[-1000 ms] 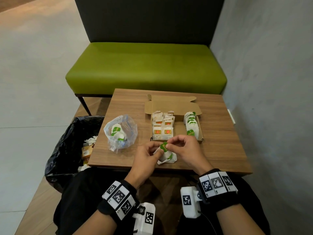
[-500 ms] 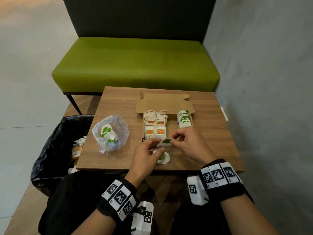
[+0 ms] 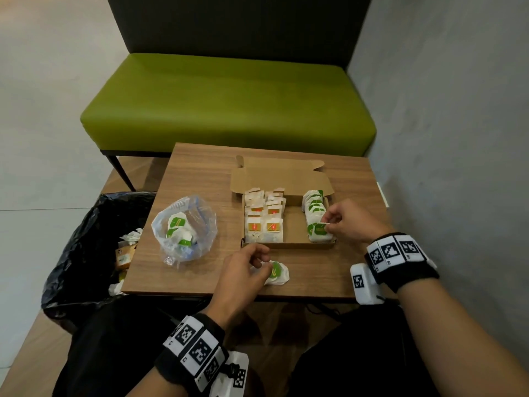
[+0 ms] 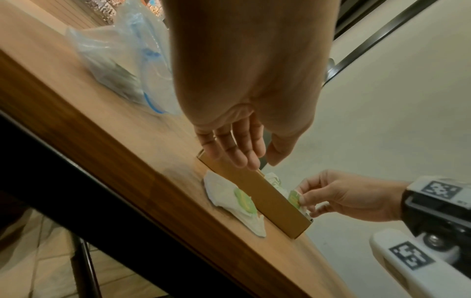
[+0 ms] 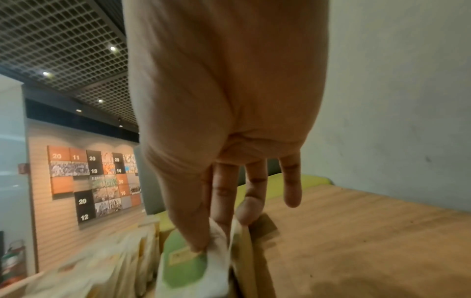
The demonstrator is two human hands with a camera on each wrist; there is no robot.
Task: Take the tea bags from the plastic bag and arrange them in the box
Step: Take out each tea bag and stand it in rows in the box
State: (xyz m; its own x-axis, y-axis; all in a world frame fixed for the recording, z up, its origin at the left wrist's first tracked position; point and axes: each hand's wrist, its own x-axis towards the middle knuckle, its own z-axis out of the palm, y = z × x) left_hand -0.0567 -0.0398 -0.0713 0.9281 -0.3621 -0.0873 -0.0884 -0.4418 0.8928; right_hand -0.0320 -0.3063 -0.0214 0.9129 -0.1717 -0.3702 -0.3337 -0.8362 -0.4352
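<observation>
An open cardboard box [image 3: 289,245] on the wooden table [image 3: 200,173] holds orange-labelled tea bags [image 3: 264,222] on its left and a row of green-labelled tea bags [image 3: 314,209] on its right. My right hand [image 3: 328,224] pinches a green-labelled tea bag [image 5: 188,266] between thumb and forefinger at the front end of that right row. My left hand [image 3: 259,259] hovers with relaxed fingers, holding nothing, just over loose green-labelled tea bags [image 3: 277,273] lying in front of the box. The clear plastic bag [image 3: 186,227] with more tea bags lies to the left.
A black rubbish bag [image 3: 86,253] with wrappers stands open by the table's left edge. A green bench [image 3: 229,104] is behind the table and a grey wall [image 3: 458,138] runs along the right. Bare tabletop shows right of the box.
My right hand has carried one green-labelled tea bag from the table's front edge into the box's right row. My left hand has let go and stayed near the loose bags.
</observation>
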